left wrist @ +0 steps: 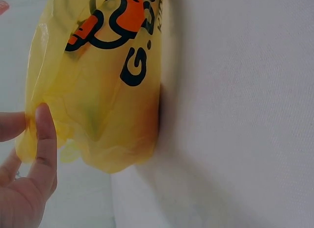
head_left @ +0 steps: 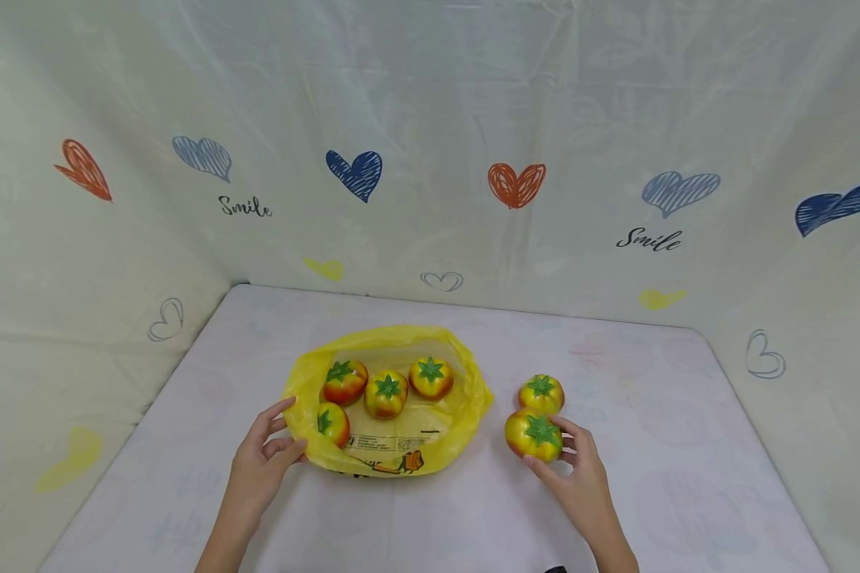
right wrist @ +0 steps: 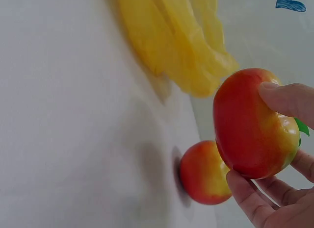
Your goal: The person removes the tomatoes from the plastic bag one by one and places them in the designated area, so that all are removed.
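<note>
A yellow plastic bag (head_left: 466, 442) lies with its mouth spread wide, and several red-and-yellow tomatoes with green star-shaped tops sit inside, one tomato (head_left: 385, 395) in the middle. My left hand (head_left: 258, 461) pinches the bag's left rim between thumb and fingers; dark lettering and an orange print show on its side in the left wrist view. To the bag's right, my right hand (head_left: 579, 476) holds a tomato (right wrist: 250, 125) above the table, thumb on one side and fingers on the other. Just behind it, another tomato (head_left: 541, 388) rests on the table.
The white table (head_left: 659, 446) has a back edge with rounded corners. A pale sheet (head_left: 430, 79) printed with hearts and "Smile" hangs behind and along the sides. A small black object (head_left: 556, 569) pokes in at the bottom edge of the head view.
</note>
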Available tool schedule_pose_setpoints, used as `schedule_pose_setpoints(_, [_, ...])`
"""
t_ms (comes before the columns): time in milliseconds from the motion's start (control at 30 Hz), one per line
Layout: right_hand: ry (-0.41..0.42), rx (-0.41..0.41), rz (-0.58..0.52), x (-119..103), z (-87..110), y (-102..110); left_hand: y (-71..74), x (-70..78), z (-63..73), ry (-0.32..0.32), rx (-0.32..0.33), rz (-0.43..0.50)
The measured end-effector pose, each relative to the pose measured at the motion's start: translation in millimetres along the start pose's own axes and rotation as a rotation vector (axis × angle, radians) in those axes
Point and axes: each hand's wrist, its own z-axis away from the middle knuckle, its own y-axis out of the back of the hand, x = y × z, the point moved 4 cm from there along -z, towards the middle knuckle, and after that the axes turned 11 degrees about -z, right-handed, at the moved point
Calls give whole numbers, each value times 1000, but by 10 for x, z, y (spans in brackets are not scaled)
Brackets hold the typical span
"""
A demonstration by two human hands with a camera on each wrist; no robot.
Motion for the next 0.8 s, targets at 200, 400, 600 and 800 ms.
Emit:
schedule_pose_setpoints(200, [-71, 16, 33, 193, -1, 113, 4, 7, 0, -3, -2, -4])
schedule_pose_setpoints(400, [-134, 38, 39, 351, -32, 206, 5, 10, -11, -28, 4, -8])
schedule_pose_setpoints(600, [-191, 44, 76, 503, -69, 273, 2, 7, -15, -28, 3, -8])
schedule_pose_setpoints(800, [-206, 73, 100, 632, -75, 355, -5, 4, -15, -30, -1, -4])
